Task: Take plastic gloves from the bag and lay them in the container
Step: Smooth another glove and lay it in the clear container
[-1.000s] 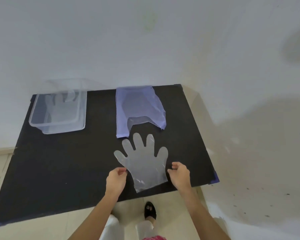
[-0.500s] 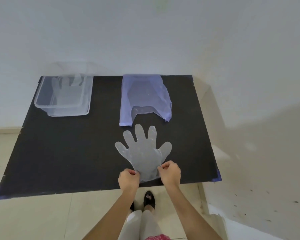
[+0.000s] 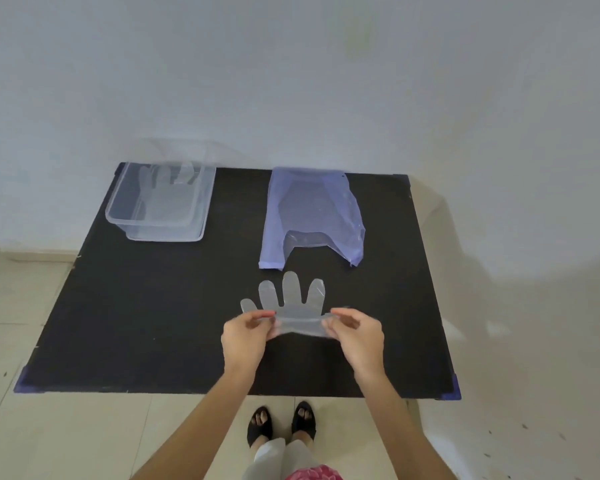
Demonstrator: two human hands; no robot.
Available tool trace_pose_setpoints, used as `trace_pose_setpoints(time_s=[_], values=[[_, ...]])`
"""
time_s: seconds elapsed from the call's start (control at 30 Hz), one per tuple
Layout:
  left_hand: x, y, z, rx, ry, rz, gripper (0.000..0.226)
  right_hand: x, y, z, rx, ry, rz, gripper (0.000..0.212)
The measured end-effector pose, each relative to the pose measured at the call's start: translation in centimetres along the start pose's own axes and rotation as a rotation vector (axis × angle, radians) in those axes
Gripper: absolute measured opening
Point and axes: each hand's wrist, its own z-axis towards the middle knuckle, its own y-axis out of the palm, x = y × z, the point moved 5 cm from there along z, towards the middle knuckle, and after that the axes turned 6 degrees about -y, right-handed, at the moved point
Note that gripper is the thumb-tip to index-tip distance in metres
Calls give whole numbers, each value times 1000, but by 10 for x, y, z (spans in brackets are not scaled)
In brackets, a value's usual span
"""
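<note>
Head view: a black desk (image 3: pixel 146 323) fills the middle of the frame, set against a pale wall, with tiled floor showing along the left and bottom edges. Just below the centre of the frame, both hands hold one clear plastic glove (image 3: pixel 293 303) above the desk surface. The left hand (image 3: pixel 245 336) pinches the glove's cuff end at its left side between thumb and fingertips; the right hand (image 3: pixel 357 336) pinches the same end at its right side. Each grip is narrow and closed on the thin film, which is pulled into a stretched band between the two hands. The glove's fingers point toward the top of the frame, and its thumb sticks out to the left just above the left hand. Whether the fingertips of the glove touch the desk cannot be told.

Above the glove, right of centre, a bluish translucent plastic bag (image 3: pixel 312 213) lies flat on the desk with its open, notched end facing the hands; it sits near the glove but apart from it.

In the upper left of the desk, well apart from the hands, stands a clear rectangular container (image 3: pixel 118 216). Another clear glove (image 3: pixel 163 188) lies inside it, fingers toward the wall.

At the bottom centre of the frame, the person's feet in dark open shoes (image 3: pixel 281 424) stand on the tiles just below the desk's near edge.
</note>
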Motion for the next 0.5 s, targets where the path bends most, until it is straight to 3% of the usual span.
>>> trace_pose_setpoints(time_s=[0.23, 0.5], values=[[63, -32, 13, 30, 7, -49, 16, -77, 11, 21, -75, -101, -31, 19], [100, -77, 42, -103, -51, -200, 31, -144, 53, 43, -150, -189, -64, 27]])
